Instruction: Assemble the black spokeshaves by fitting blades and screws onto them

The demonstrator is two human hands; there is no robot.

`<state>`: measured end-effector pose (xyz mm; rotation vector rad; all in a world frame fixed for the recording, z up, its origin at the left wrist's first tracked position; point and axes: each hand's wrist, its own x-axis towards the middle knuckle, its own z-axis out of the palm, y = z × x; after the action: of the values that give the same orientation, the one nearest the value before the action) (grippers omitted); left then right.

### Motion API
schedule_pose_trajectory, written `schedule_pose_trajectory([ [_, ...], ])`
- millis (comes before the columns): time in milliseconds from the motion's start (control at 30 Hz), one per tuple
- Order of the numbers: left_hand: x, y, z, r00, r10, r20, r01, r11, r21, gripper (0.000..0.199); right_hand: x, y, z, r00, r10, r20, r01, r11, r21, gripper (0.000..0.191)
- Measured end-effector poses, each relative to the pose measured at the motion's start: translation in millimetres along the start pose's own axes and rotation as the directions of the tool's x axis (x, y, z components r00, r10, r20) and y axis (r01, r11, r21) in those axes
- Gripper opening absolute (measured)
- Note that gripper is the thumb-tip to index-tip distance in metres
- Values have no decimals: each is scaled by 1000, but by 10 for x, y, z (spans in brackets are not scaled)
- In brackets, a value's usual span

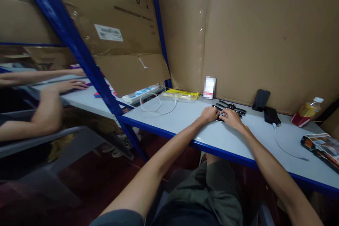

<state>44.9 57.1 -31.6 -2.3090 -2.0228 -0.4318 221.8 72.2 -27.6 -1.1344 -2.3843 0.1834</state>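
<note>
My left hand (210,113) is closed, its fingers curled near the table's front edge. Close beside it, my right hand (230,117) is bent in a pinch, fingertips almost meeting the left ones. Between and under the fingers shows a small dark piece with a pale edge (219,120); its kind is hidden by the hands. Just behind my hands lies a cluster of long black pieces with rounded ends (232,107), crossing one another, too small to name. A lit phone-like screen (209,87), blurred out, leans against the cardboard behind them.
Right of my hands lie two dark phones (261,100), a white cable (281,145), a bottle (307,112) and a printed packet (321,144). Leftward are a power strip (143,93) and yellow packaging (182,94). Beyond the blue post (79,63), another person's arms (50,102) rest over a neighbouring table.
</note>
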Motion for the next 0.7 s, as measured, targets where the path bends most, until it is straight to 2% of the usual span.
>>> schedule_pose_trajectory([
  [167,-6,13,-20,1000,-7,3,7,1000,5,35,16,31,31,999,-29,-25,29,999,20,10],
  [500,-23,40,-44,999,-36,37,36,999,-9,35,7,-5,-28,995,-87,49,88,996,-4,10],
  [700,-17,38,-45,998,-42,38,43,999,-20,34,-25,-73,-80,990,-112,84,118,990,-81,10],
])
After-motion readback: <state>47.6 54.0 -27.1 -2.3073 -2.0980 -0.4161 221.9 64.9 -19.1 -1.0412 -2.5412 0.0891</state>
